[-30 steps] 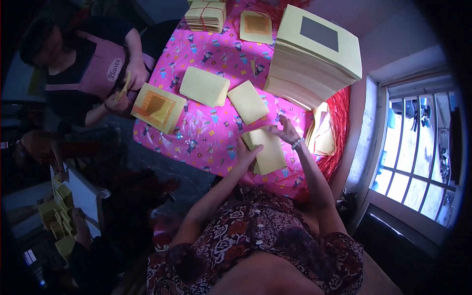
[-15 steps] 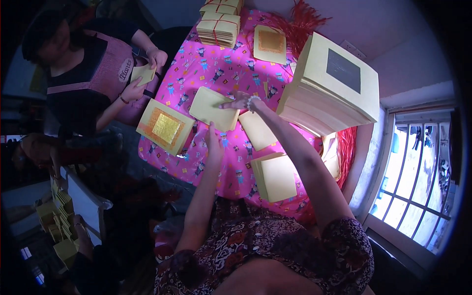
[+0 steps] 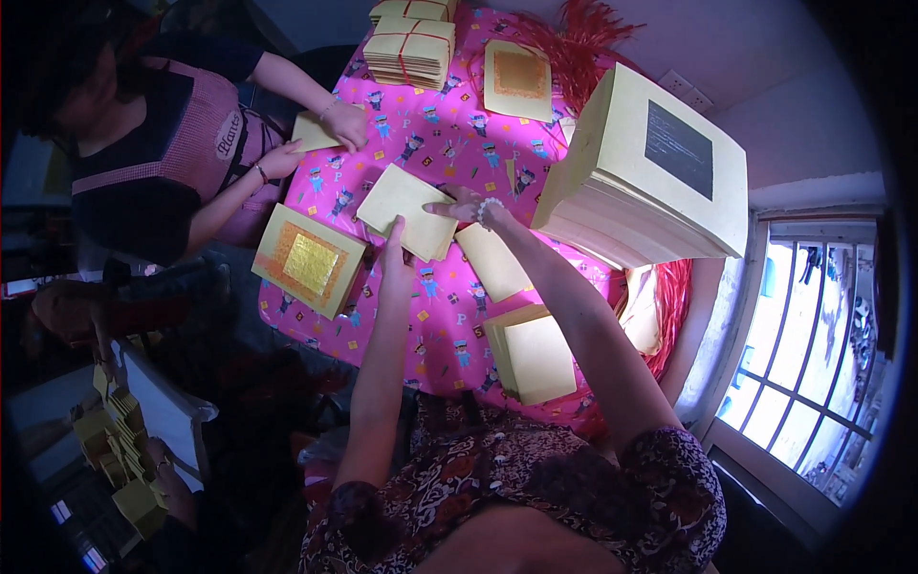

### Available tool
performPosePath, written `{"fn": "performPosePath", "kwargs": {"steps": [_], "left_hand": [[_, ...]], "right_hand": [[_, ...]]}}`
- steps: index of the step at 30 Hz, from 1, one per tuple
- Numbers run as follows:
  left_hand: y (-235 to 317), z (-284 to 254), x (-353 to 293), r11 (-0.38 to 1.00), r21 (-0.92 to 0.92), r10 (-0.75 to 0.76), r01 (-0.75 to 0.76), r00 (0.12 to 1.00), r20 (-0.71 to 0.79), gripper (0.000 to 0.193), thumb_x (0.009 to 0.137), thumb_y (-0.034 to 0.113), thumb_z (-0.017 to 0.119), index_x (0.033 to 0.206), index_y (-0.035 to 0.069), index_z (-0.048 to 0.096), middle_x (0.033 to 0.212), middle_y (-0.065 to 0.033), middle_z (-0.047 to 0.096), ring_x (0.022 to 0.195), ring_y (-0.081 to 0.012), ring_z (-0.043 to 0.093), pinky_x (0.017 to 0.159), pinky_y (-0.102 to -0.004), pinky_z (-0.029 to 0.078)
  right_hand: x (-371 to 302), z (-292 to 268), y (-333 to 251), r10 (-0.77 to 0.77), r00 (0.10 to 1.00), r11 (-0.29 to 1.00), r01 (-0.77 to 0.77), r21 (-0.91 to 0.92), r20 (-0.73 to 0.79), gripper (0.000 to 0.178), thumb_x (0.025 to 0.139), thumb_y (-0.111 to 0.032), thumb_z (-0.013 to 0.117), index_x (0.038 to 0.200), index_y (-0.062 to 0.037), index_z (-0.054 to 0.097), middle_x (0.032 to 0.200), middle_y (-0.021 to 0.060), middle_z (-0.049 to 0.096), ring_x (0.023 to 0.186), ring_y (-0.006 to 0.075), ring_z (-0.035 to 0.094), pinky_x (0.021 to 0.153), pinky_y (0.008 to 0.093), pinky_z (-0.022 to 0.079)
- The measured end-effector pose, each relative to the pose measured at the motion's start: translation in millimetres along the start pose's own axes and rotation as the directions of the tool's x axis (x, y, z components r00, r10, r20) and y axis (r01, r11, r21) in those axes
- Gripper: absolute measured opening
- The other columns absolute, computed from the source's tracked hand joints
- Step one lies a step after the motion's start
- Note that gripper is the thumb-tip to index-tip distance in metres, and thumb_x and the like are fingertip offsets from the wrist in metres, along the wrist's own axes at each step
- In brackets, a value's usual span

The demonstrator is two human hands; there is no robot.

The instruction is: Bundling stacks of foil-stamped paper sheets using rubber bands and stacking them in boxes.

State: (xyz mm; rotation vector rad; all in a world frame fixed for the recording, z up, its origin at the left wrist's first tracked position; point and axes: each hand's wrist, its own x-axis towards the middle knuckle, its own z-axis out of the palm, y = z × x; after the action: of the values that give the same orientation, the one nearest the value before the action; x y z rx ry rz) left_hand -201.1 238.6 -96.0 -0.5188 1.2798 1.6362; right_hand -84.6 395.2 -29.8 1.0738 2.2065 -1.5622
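Observation:
A small stack of pale yellow paper sheets (image 3: 406,209) lies on the pink patterned tablecloth (image 3: 449,316). My left hand (image 3: 394,241) grips its near edge. My right hand (image 3: 461,205), with a bead bracelet on the wrist, rests on its far right edge. A second yellow stack (image 3: 532,352) lies near me, and a loose yellow sheet (image 3: 494,261) lies under my right forearm.
A tall pile of yellow paper (image 3: 650,167) stands at the right. A gold-foil sheet stack (image 3: 308,260) overhangs the table's left edge. Tied bundles (image 3: 411,50) and another foil sheet (image 3: 518,78) lie at the far end. A person at the left holds a yellow sheet (image 3: 316,132).
Both my hands moved from the near stack to the middle stack and now hold it. The person at the left shifted their sheet toward the table.

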Motion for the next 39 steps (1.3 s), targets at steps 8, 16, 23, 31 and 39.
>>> {"fn": "performPosePath", "kwargs": {"steps": [8,16,23,31,39], "left_hand": [[-4,15,6,0.993,0.094,0.071,-0.072,0.997,0.022,0.058,0.062,0.033,0.085,0.108,0.013,0.056,0.097,0.0004,0.061,0.080,-0.0110,0.058,0.057,-0.0229,0.041],[3,12,17,0.995,0.099,0.013,-0.012,1.000,-0.007,0.060,0.061,0.031,0.086,0.109,0.013,0.054,0.097,0.0007,0.060,0.081,-0.0094,0.057,0.055,-0.0225,0.040],[16,46,-34,0.960,0.220,0.146,-0.174,0.979,0.139,0.067,0.063,0.025,0.085,0.118,0.011,0.049,0.100,-0.0024,0.059,0.087,-0.0091,0.057,0.060,-0.0223,0.043],[-2,34,-183,0.859,0.182,0.342,-0.478,0.801,0.491,0.070,0.073,0.008,0.074,0.132,0.005,0.036,0.118,-0.0103,0.052,0.109,-0.0191,0.052,0.093,-0.0331,0.043],[-80,-7,-311,0.830,0.272,0.105,-0.487,0.616,0.781,0.066,0.072,0.001,0.071,0.129,0.004,0.038,0.119,-0.0098,0.053,0.110,-0.0189,0.053,0.091,-0.0325,0.045]], "right_hand": [[-4,-1,25,-0.031,0.999,0.990,0.032,0.138,-0.005,0.091,0.076,-0.069,0.054,0.137,-0.0035,0.037,0.137,0.0207,0.041,0.129,0.0324,0.037,0.107,0.0439,0.029],[13,8,34,0.007,0.998,0.993,0.001,0.120,-0.065,0.091,0.076,-0.069,0.054,0.136,-0.0025,0.038,0.134,0.0207,0.045,0.127,0.0317,0.041,0.106,0.0429,0.031],[2,-5,46,-0.031,0.997,0.946,0.053,0.319,-0.073,0.080,0.079,-0.059,0.060,0.133,-0.0023,0.043,0.127,0.0172,0.052,0.120,0.0259,0.047,0.102,0.0375,0.035],[-178,-16,7,-0.352,0.928,0.762,0.362,0.537,-0.125,0.076,0.084,-0.025,0.066,0.139,0.0015,0.022,0.131,0.0147,0.043,0.122,0.0213,0.040,0.101,0.0331,0.034],[-367,30,58,-0.462,0.834,0.844,0.518,0.141,-0.301,0.105,0.073,-0.021,0.075,0.145,-0.0033,0.001,0.147,0.0198,0.018,0.138,0.0300,0.015,0.112,0.0397,0.016]]}}
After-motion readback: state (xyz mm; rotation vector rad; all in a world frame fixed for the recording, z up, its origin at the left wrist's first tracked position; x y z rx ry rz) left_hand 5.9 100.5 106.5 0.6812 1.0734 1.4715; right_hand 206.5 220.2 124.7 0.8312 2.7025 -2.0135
